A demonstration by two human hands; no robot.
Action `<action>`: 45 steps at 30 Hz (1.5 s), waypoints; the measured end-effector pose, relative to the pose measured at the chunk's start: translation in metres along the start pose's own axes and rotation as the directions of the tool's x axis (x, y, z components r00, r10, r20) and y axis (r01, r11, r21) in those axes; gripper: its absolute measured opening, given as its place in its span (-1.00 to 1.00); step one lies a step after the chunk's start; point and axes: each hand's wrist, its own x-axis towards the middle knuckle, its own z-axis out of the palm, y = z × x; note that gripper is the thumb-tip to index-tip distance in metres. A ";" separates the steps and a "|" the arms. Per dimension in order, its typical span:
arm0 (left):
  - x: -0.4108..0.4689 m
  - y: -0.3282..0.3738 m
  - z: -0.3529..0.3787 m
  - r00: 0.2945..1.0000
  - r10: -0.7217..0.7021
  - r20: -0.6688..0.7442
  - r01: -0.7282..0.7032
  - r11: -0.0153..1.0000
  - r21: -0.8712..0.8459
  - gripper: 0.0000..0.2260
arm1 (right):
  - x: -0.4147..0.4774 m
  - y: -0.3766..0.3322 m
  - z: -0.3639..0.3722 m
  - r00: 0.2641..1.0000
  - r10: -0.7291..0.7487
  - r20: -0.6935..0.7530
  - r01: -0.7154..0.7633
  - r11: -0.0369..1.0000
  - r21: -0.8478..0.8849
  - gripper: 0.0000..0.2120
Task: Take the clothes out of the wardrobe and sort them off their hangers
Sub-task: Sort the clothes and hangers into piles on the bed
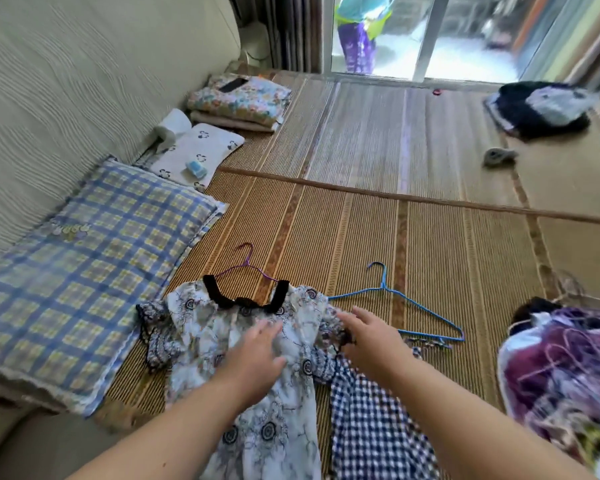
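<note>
A white patterned dress (208, 327) with a black collar lies flat on the woven mat, a purple hanger (245, 263) still in its neck. My left hand (257, 355) rests flat on the dress's chest, fingers straight. My right hand (371, 334) reaches over the dress's right sleeve with its fingers spread, holding nothing. A bare blue hanger (395, 296) lies on the mat just right of the dress. A navy checked garment (374, 431) lies beside the dress under my right forearm. A heap of clothes on hangers (565, 372) sits at the right edge.
A blue plaid pillow (94, 261) and a white printed pillow (196, 152) line the left wall, with folded floral bedding (239, 98) behind. A dark clothes pile (541, 109) and a grey item (497, 156) lie far right. A person stands outside the glass door (359, 32).
</note>
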 end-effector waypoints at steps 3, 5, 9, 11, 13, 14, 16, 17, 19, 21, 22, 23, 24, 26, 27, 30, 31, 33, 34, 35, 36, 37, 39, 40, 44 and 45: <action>-0.043 0.049 0.023 0.990 0.142 0.007 -0.142 0.989 0.043 -0.44 | -0.074 0.034 -0.014 0.996 0.047 -0.070 -0.050 0.998 -0.040 -0.41; -0.070 0.083 0.046 0.973 0.227 0.038 -0.229 0.970 0.077 -0.44 | -0.127 0.062 -0.016 0.989 0.121 -0.091 -0.126 0.991 -0.054 -0.41; -0.114 0.146 0.102 0.924 0.356 0.136 -0.371 0.923 0.103 -0.44 | -0.224 0.122 -0.013 0.962 0.251 -0.110 -0.257 0.965 -0.051 -0.41; -0.130 0.178 0.129 0.894 0.406 0.186 -0.430 0.897 0.107 -0.45 | -0.266 0.156 -0.020 0.936 0.324 -0.134 -0.331 0.943 -0.034 -0.41; -0.140 0.207 0.153 0.869 0.437 0.232 -0.472 0.873 0.124 -0.45 | -0.302 0.191 -0.030 0.902 0.401 -0.163 -0.411 0.911 -0.029 -0.43; -0.144 0.224 0.167 0.857 0.446 0.258 -0.489 0.862 0.132 -0.45 | -0.321 0.212 -0.036 0.878 0.446 -0.173 -0.458 0.889 -0.031 -0.43; -0.150 0.259 0.192 0.836 0.465 0.290 -0.518 0.844 0.140 -0.46 | -0.355 0.256 -0.048 0.829 0.530 -0.178 -0.543 0.839 -0.031 -0.43; -0.151 0.276 0.204 0.830 0.471 0.299 -0.526 0.838 0.142 -0.46 | -0.368 0.279 -0.054 0.811 0.559 -0.174 -0.573 0.819 -0.037 -0.44; -0.150 0.309 0.228 0.824 0.478 0.306 -0.536 0.833 0.141 -0.48 | -0.384 0.324 -0.068 0.787 0.595 -0.163 -0.609 0.792 -0.046 -0.45; -0.140 0.341 0.255 0.824 0.478 0.303 -0.533 0.836 0.132 -0.47 | -0.388 0.372 -0.082 0.779 0.606 -0.163 -0.619 0.784 -0.044 -0.45; -0.132 0.355 0.270 0.823 0.475 0.311 -0.533 0.836 0.133 -0.46 | -0.385 0.395 -0.088 0.782 0.602 -0.163 -0.616 0.786 -0.052 -0.45; -0.124 0.366 0.282 0.821 0.471 0.323 -0.535 0.832 0.144 -0.45 | -0.379 0.415 -0.093 0.791 0.591 -0.157 -0.606 0.793 -0.063 -0.45; -0.113 0.379 0.299 0.823 0.459 0.336 -0.530 0.833 0.160 -0.45 | -0.371 0.438 -0.097 0.803 0.579 -0.143 -0.592 0.803 -0.069 -0.46; -0.090 0.396 0.330 0.846 0.405 0.347 -0.482 0.859 0.172 -0.43 | -0.350 0.478 -0.100 0.828 0.546 -0.125 -0.557 0.827 -0.076 -0.50; -0.079 0.401 0.344 0.866 0.362 0.345 -0.436 0.884 0.168 -0.41 | -0.337 0.496 -0.101 0.847 0.517 -0.124 -0.528 0.845 -0.085 -0.53; -0.049 0.412 0.378 0.914 0.232 0.332 -0.287 0.949 0.128 -0.36 | -0.294 0.534 -0.102 0.896 0.425 -0.131 -0.435 0.898 -0.064 -0.54; -0.039 0.413 0.388 0.928 0.202 0.314 -0.244 0.965 0.100 -0.35 | -0.278 0.545 -0.102 0.905 0.405 -0.129 -0.414 0.908 -0.056 -0.52; -0.026 0.413 0.401 0.943 0.146 0.301 -0.170 0.984 0.055 -0.37 | -0.251 0.558 -0.101 0.910 0.406 -0.085 -0.414 0.905 -0.102 -0.46; -0.021 0.413 0.407 0.944 0.112 0.311 -0.131 0.991 0.041 -0.39 | -0.239 0.564 -0.101 0.905 0.422 -0.051 -0.425 0.894 -0.141 -0.42; -0.017 0.412 0.412 0.941 0.081 0.329 -0.098 0.994 0.037 -0.42 | -0.229 0.570 -0.099 0.896 0.444 -0.014 -0.438 0.880 -0.182 -0.38; -0.014 0.411 0.415 0.938 0.059 0.342 -0.078 0.996 0.042 -0.43 | -0.221 0.574 -0.098 0.888 0.459 0.021 -0.444 0.868 -0.224 -0.36; -0.011 0.410 0.418 0.938 0.043 0.343 -0.064 0.997 0.050 -0.44 | -0.216 0.579 -0.098 0.885 0.463 0.048 -0.436 0.861 -0.263 -0.35; -0.007 0.412 0.419 0.944 0.035 0.327 -0.062 0.995 0.072 -0.49 | -0.214 0.588 -0.099 0.896 0.438 0.073 -0.397 0.863 -0.311 -0.34; -0.006 0.414 0.418 0.946 0.049 0.320 -0.080 0.993 0.084 -0.55 | -0.216 0.592 -0.100 0.906 0.416 0.072 -0.377 0.873 -0.309 -0.35; -0.011 0.423 0.399 0.945 0.109 0.310 -0.160 0.977 0.144 -0.77 | -0.243 0.592 -0.116 0.951 0.309 -0.003 -0.308 0.947 -0.091 -0.49; -0.014 0.425 0.391 0.946 0.122 0.300 -0.169 0.976 0.137 -0.78 | -0.253 0.586 -0.123 0.960 0.275 -0.049 -0.277 0.960 -0.041 -0.61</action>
